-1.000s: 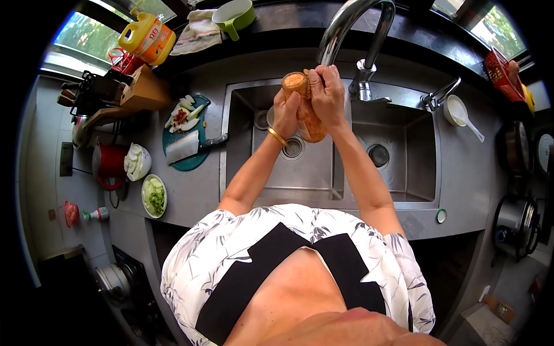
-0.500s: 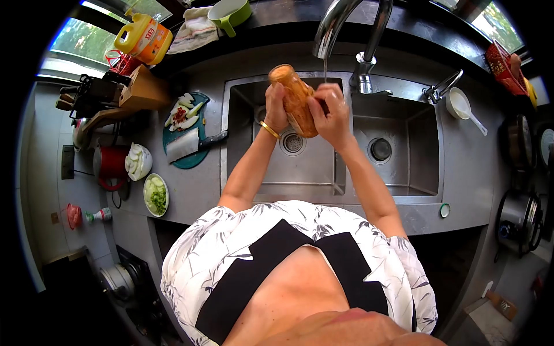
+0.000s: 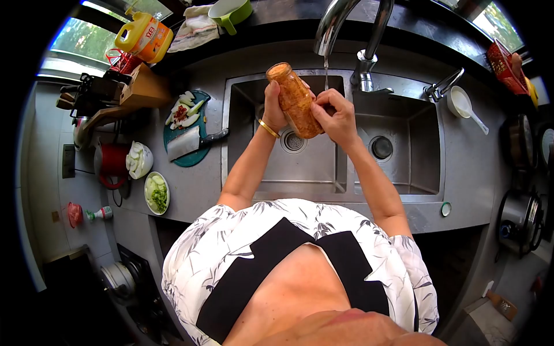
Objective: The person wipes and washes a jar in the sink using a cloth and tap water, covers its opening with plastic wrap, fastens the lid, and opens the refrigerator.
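Over the left sink basin, my left hand (image 3: 273, 108) is wrapped round a glass jar (image 3: 295, 102) with orange-brown contents or residue. The jar is tilted, its open mouth toward the upper left and its base toward the lower right. My right hand (image 3: 338, 117) is closed in a pinch against the jar's right side, low down. Whatever lies between its fingertips is too small to make out. A thin stream of water falls from the faucet (image 3: 329, 40) just behind my right hand.
A cleaver (image 3: 184, 144) lies on a round green cutting board (image 3: 200, 157) with cut pieces, left of the sink. Beside it stand a plate of sliced greens (image 3: 156, 194) and a white bowl (image 3: 138, 160). A green-rimmed lid (image 3: 445, 209) rests at the right front; a white ladle (image 3: 474, 120) lies farther back.
My right hand has shifted slightly right and down along the jar, its fingers drawn into a tighter pinch. The jar has tilted a little more, still in my left hand.
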Action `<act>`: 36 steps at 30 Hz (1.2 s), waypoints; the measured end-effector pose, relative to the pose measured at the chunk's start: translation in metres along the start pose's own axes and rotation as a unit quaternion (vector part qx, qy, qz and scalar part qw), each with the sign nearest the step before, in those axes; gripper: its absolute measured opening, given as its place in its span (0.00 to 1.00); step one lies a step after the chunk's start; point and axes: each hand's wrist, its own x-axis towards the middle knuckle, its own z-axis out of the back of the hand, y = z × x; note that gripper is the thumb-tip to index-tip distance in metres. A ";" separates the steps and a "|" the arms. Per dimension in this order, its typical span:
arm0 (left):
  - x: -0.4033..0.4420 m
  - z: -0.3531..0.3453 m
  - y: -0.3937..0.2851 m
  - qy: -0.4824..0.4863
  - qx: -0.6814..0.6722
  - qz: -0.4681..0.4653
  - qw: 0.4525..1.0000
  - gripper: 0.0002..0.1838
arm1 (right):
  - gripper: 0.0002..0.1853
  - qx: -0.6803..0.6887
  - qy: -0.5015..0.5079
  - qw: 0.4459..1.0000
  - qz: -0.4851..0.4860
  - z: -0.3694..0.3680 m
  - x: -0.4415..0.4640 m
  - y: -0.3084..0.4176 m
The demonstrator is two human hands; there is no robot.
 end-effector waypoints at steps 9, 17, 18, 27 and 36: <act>-0.004 0.013 0.009 -0.014 0.043 -0.009 0.999 0.33 | 0.23 0.056 0.096 0.930 -0.351 0.001 0.044 0.030; -0.007 0.004 0.000 0.005 0.116 -0.042 0.992 0.31 | 0.16 0.212 0.079 0.876 -0.425 0.007 0.035 0.027; -0.008 0.003 0.000 0.002 0.111 -0.041 0.993 0.31 | 0.15 0.225 0.083 0.874 -0.424 0.008 0.034 0.026; -0.008 -0.005 -0.007 -0.034 0.152 -0.089 0.984 0.26 | 0.12 0.224 0.072 0.873 -0.428 0.003 0.041 0.031; -0.014 -0.012 -0.011 -0.021 0.149 -0.099 0.984 0.28 | 0.10 0.255 0.083 0.862 -0.429 0.007 0.036 0.040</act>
